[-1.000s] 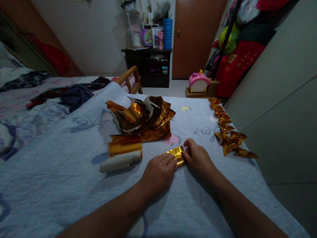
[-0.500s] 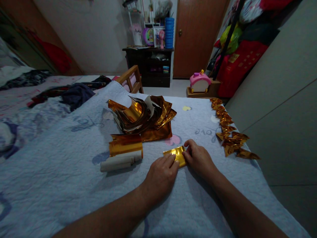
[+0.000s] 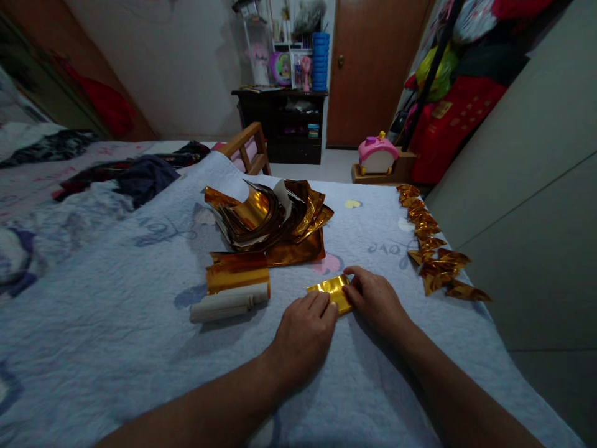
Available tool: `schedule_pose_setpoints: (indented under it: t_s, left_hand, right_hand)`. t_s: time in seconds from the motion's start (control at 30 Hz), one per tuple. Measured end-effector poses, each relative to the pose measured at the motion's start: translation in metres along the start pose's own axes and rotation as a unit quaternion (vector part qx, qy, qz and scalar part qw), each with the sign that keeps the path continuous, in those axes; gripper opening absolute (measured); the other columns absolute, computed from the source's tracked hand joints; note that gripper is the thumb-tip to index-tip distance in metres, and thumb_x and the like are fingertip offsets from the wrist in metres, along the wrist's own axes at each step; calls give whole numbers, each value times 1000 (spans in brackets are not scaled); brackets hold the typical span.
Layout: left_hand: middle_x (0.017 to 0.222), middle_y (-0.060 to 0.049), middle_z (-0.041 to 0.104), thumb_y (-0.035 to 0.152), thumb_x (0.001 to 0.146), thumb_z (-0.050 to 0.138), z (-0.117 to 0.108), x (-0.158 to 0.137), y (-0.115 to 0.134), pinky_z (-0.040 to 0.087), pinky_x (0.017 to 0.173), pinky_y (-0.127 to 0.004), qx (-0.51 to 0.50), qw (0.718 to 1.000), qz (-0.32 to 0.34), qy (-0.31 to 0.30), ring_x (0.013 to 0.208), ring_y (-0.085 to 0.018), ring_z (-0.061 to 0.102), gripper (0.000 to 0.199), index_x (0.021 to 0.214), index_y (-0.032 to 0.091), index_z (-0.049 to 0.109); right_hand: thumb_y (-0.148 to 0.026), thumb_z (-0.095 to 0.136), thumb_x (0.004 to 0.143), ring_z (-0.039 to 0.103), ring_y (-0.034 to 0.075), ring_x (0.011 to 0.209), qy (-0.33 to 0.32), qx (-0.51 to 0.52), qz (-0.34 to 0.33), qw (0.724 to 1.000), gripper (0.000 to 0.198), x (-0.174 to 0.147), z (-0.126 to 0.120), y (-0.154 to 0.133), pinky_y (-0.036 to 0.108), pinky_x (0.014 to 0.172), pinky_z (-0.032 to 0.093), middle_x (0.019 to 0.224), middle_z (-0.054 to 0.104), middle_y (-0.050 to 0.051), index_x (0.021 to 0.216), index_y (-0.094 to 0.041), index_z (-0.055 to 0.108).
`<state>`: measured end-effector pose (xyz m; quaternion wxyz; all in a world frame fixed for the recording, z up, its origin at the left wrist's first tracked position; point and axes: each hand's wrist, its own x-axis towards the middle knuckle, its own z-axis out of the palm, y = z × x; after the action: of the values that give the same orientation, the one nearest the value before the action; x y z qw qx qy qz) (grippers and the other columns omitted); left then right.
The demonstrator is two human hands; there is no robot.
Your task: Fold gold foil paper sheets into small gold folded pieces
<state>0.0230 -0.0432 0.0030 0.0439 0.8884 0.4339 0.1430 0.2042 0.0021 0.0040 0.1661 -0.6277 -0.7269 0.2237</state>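
A small folded piece of gold foil paper (image 3: 333, 286) lies on the bedspread in front of me. My left hand (image 3: 305, 333) presses on its near left part with bunched fingers. At the right edge of the paper, my right hand (image 3: 377, 302) grips it between thumb and bent fingers. The fingertips of both hands cover parts of the sheet. Beyond my hands, to the left, is a thick curled stack of gold foil sheets (image 3: 254, 218). A partly rolled foil sheet with a pale grey back (image 3: 228, 305) lies nearer, left of my left hand.
Several folded gold foil pieces (image 3: 424, 230) form a row along the bed's right edge. A pale blue bedspread (image 3: 153, 348) lies beneath everything. Dark clothes (image 3: 147, 177) are heaped at the left. Past the far edge stand a wooden chair (image 3: 249, 149) and a pink toy (image 3: 377, 154).
Both hands stay on the gold foil paper. The raised fingers of my right hand have dipped very slightly; the stack and the row are unmoved.
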Motion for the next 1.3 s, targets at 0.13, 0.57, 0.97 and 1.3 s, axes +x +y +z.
schedule_pose_setpoints:
  t_s: [0.13,0.57,0.97,1.3]
  left_hand:
    - [98,-8,69,15,95,55,0,2,-5,57,83,-40,-26,1000,-8,6,94,-24,64,9,94,18,64]
    - [106,-8,62,20,92,62,-1,20,-20,48,88,-40,-45,990,-135,-2,99,-25,54,16,108,18,62]
    - [108,-8,61,17,91,60,1,24,-26,46,95,-40,-110,983,-149,3,105,-26,53,18,108,18,66]
    - [105,-8,64,16,86,60,3,30,-35,43,94,-39,-155,972,-178,-3,103,-26,55,14,100,18,62]
  right_hand:
    - [-19,58,89,67,22,84,8,-20,-3,1000,30,0,2,1,31,76,44,92,75,7,118,-19,66]
    - [-18,57,90,66,23,87,-5,-40,1,999,31,0,0,-1,31,78,43,96,74,8,120,-18,66]
    - [-18,56,90,67,23,93,-3,-43,11,999,32,1,0,-3,32,83,44,103,75,10,121,-17,67]
    - [-18,56,91,64,22,92,5,-67,-16,998,26,1,0,-3,31,79,43,103,69,9,115,-18,67]
